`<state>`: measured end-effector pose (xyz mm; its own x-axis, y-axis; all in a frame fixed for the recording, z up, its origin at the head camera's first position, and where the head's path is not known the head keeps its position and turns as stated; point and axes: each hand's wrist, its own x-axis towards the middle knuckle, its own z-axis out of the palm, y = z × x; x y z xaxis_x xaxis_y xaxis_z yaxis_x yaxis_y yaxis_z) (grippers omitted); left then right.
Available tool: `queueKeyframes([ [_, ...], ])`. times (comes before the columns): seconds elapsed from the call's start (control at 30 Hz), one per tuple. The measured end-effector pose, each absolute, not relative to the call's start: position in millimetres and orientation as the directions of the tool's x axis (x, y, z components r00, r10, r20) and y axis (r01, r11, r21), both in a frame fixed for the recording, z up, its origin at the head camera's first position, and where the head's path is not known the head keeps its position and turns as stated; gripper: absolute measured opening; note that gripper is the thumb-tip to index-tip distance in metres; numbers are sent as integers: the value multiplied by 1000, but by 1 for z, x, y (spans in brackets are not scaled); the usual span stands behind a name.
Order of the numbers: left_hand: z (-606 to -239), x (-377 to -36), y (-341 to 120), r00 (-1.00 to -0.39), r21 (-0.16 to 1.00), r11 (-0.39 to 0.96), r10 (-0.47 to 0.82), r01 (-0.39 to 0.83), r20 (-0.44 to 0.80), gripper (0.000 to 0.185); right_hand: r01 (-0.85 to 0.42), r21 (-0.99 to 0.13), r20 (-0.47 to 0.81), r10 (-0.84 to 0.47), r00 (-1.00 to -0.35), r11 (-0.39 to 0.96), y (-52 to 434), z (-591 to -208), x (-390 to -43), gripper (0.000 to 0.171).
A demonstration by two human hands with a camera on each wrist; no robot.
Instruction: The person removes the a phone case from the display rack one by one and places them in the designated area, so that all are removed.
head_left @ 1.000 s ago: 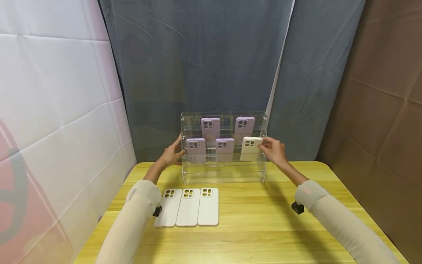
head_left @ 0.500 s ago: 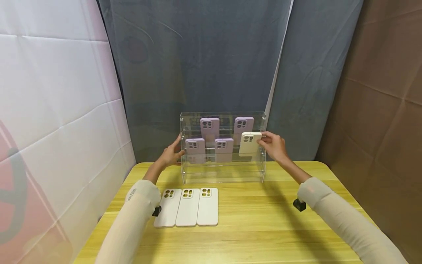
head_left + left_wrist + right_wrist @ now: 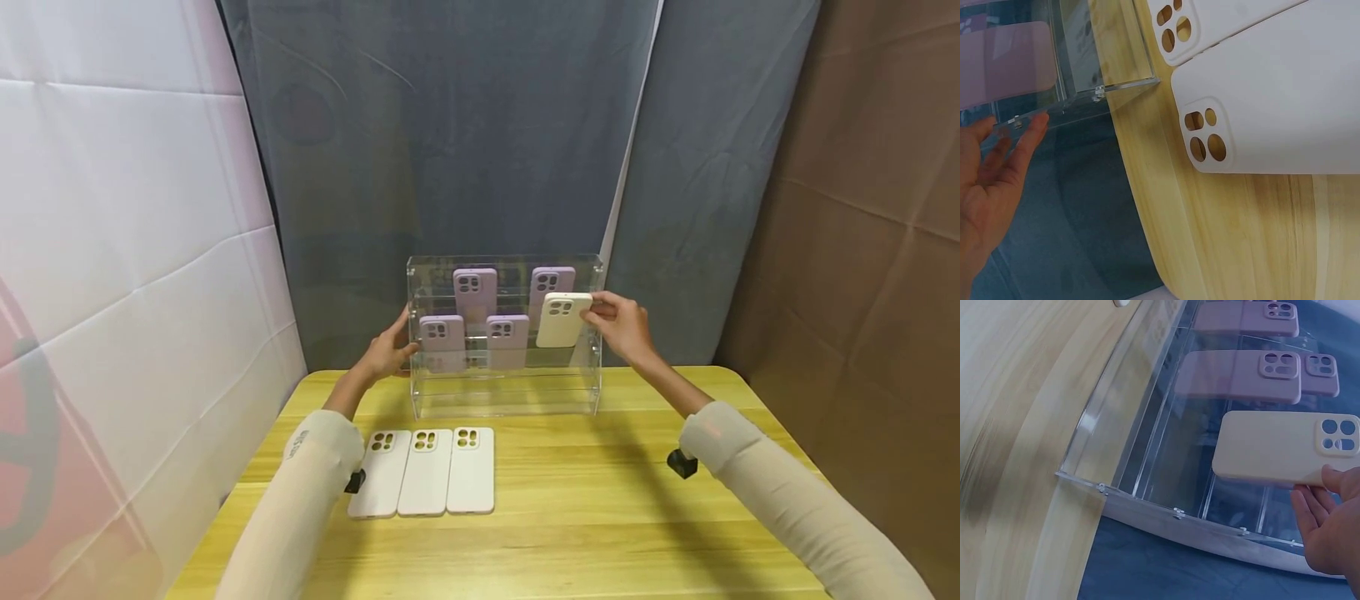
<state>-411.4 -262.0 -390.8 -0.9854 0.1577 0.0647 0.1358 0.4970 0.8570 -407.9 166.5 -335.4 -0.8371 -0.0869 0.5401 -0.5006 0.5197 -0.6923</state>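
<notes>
My right hand [image 3: 624,329] pinches a cream phone case [image 3: 562,325] by its right edge, thumb on the front. In the right wrist view the case lies across the tiers of a clear acrylic display rack [image 3: 510,402], its camera cutouts near my thumb. From the head view its bottom edge sits higher than those of the lilac phone cases [image 3: 442,335] in the same row. On the rack's left side, my left hand [image 3: 386,352] holds the side panel [image 3: 1079,103], its thumb toward the front and its other fingers farther back.
Three white phone cases [image 3: 425,475] lie side by side on the wooden table [image 3: 600,517], in front of the rack. Behind the lower row, more lilac cases [image 3: 475,287] stand in an upper tier. Grey cloth [image 3: 465,142] hangs behind the table.
The cream phone case has risen in my right hand, from level with the lower-row lilac cases to above them, and shifted slightly left. My left hand stays at the rack's side.
</notes>
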Motion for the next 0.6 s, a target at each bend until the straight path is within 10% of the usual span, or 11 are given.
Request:
queueKeyframes([
  [0.6,-392,-410,-264,-985,858,494,156,143,75,86,-500,-698,495,-160,-854,512,159,-334,-396,44],
])
